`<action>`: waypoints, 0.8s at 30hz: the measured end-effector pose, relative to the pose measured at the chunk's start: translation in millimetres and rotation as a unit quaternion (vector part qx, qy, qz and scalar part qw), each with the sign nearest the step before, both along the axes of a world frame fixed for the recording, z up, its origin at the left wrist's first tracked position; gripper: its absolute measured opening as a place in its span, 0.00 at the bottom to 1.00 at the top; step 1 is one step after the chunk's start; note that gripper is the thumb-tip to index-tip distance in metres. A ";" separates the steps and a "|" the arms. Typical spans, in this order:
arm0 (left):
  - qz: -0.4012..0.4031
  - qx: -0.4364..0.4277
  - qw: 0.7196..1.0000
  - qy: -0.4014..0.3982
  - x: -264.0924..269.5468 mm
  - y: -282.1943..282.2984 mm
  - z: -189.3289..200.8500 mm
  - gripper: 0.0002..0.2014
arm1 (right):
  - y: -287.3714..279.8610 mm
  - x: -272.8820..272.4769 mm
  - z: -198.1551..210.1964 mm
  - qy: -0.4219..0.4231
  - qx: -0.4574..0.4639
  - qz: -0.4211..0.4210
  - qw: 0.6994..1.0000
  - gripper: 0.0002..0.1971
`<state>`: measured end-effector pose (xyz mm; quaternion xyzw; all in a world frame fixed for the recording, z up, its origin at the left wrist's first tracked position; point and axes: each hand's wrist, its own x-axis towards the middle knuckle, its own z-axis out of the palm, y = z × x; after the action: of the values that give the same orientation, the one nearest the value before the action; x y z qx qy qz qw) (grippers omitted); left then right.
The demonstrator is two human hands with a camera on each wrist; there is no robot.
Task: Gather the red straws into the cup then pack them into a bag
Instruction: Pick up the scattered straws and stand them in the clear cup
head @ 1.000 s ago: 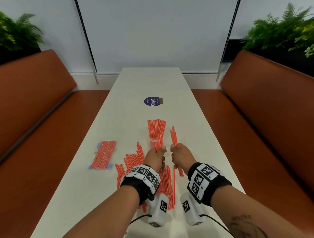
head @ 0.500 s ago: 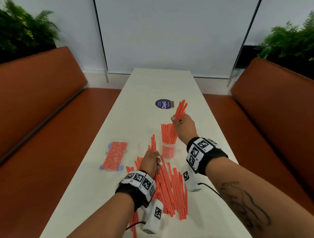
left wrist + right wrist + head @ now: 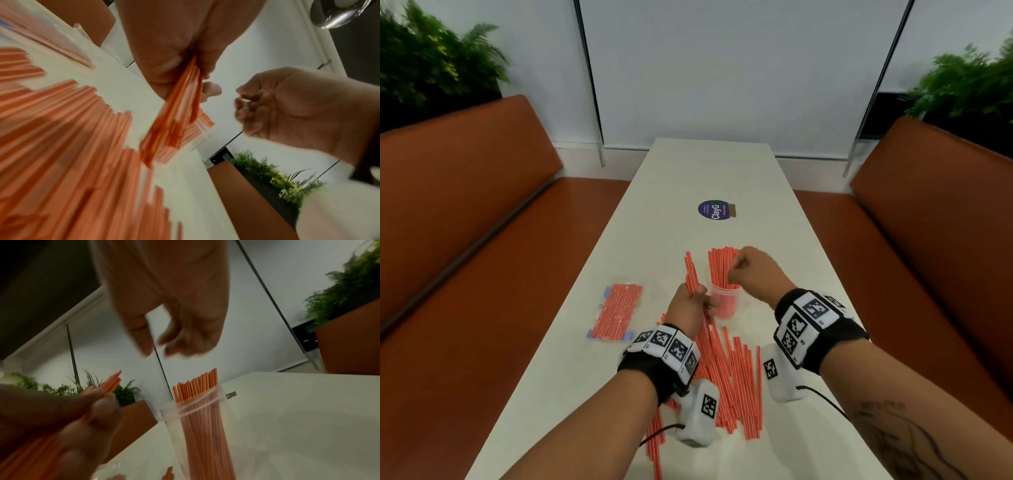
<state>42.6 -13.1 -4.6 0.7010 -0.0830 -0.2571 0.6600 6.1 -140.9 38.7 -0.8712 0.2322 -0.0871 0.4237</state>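
Observation:
A clear plastic cup [image 3: 724, 303] stands on the white table [image 3: 774, 240], packed with upright red straws [image 3: 720, 265]. My right hand [image 3: 738, 267] hovers just over the straw tops with its fingers loosely bent and holds nothing; the right wrist view shows its empty fingers [image 3: 141, 340] above the cup [image 3: 197, 421]. My left hand [image 3: 697, 298], just left of the cup, grips a bundle of red straws [image 3: 691, 270] that points up and away. The same bundle [image 3: 180, 104] shows in the left wrist view. Loose red straws [image 3: 727, 373] lie in a pile near me.
A sealed clear bag of red straws [image 3: 616, 311] lies flat to the left of the pile. A round purple sticker [image 3: 715, 209] sits further up the table. Orange benches [image 3: 465, 219] run along both sides, with plants behind them.
My right hand has let its straws go into the cup and come down over it, empty. My left hand has lifted a bundle from the pile up beside the cup.

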 end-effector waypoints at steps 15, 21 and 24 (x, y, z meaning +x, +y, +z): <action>-0.019 0.052 0.994 -0.091 -26.2 -42.7 7.5 0.10 | 6.6 -53.3 -25.7 0.120 0.293 0.132 0.939 0.09; 0.073 -0.073 0.987 -0.121 -5.1 -44.7 26.3 0.14 | 8.7 -65.3 -33.7 0.112 0.361 0.164 0.911 0.20; 0.066 -0.058 0.980 -0.179 -5.0 -45.6 26.1 0.13 | 9.8 -66.5 -32.1 0.099 0.371 0.162 0.909 0.17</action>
<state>37.6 -58.7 21.5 0.7000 -0.1681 -0.0784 0.6896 -60.4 -131.1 6.6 -0.6807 0.1440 0.1625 0.6997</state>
